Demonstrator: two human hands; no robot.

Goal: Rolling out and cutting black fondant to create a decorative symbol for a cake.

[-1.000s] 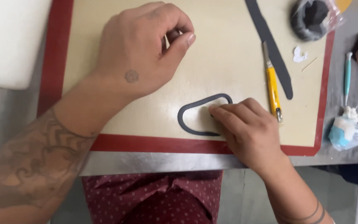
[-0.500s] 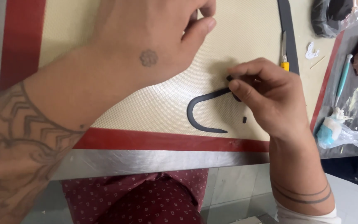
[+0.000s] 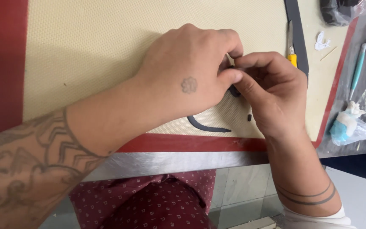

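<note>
Left hand (image 3: 191, 72) and right hand (image 3: 272, 91) meet, both pinching the dark strip (image 3: 208, 126) end, apparently to shape it, its curve lying below them on the mat (image 3: 85, 51).

head view, looking down, close

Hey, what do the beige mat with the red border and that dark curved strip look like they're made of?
The mat looks like silicone over woven mesh: a fine grid texture, matte beige, smooth red border. The dark strip seems a soft modelling paste, maybe fondant or clay: matte, bent into a curve, with a small crumb beside it. I can't tell which.
</note>
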